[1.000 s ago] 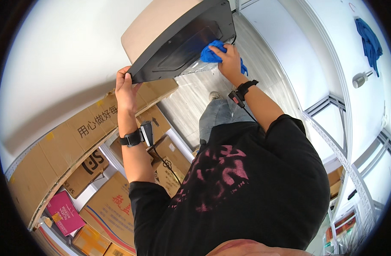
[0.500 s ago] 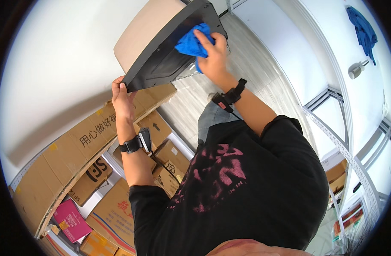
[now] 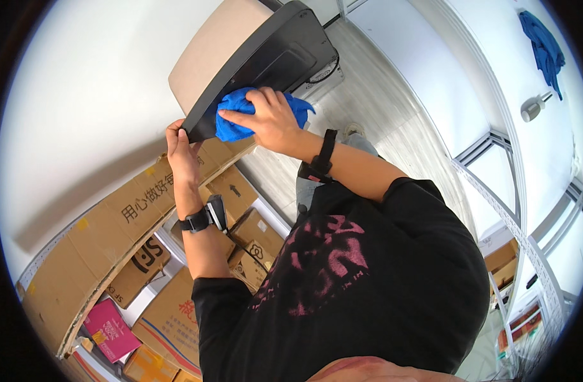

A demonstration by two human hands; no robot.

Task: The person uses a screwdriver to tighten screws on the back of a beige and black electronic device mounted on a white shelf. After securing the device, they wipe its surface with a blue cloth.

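A large box-like thing with a dark grey face (image 3: pixel 272 63) and a beige side (image 3: pixel 208 48) is tilted at the upper middle. I cannot make out its exact kind. My left hand (image 3: pixel 182 149) is closed on its lower left corner, thumb on the rim. My right hand (image 3: pixel 272 121) presses a crumpled blue cloth (image 3: pixel 234 130) against the lower left part of the dark face, fingers spread over the cloth. The cloth's loose end sticks out on the right of that hand. My palm and part of the cloth are hidden.
A shelf topped with flattened cardboard (image 3: pixel 75 254) runs along the left wall, cartons (image 3: pixel 170 312) and a magenta box (image 3: pixel 111 330) beneath. A white metal rack (image 3: pixel 517 229) stands at the right. On a white surface lie another blue cloth (image 3: pixel 543 48) and a silver-capped bottle (image 3: pixel 533 108).
My right hand has moved down and left with the blue cloth, from the upper part of the dark face to near the left corner. My left hand stays on the corner.
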